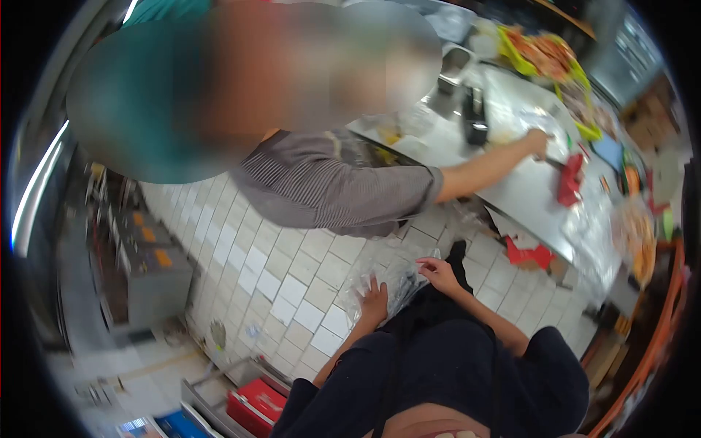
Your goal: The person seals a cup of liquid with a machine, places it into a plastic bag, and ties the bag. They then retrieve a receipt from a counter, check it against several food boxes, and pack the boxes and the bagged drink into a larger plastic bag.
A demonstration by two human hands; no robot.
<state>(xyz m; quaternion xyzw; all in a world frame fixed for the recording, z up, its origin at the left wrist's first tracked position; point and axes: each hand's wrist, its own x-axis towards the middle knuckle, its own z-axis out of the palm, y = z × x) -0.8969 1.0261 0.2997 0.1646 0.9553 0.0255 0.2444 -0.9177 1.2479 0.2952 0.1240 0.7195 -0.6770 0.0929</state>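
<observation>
A clear, crumpled plastic bag lies between my two hands, low in front of my body. My left hand rests against the bag's left part with its fingers spread. At the bag's upper right is my right hand, thumb and fingers bent close together; what they pinch, if anything, is too small to make out. Some dark shapes show through the plastic, but I cannot tell what they are.
A co-worker in a striped grey shirt reaches over the metal table. On it are a black container, a red object and a yellow basket. Grey equipment stands left; a red box is lower left.
</observation>
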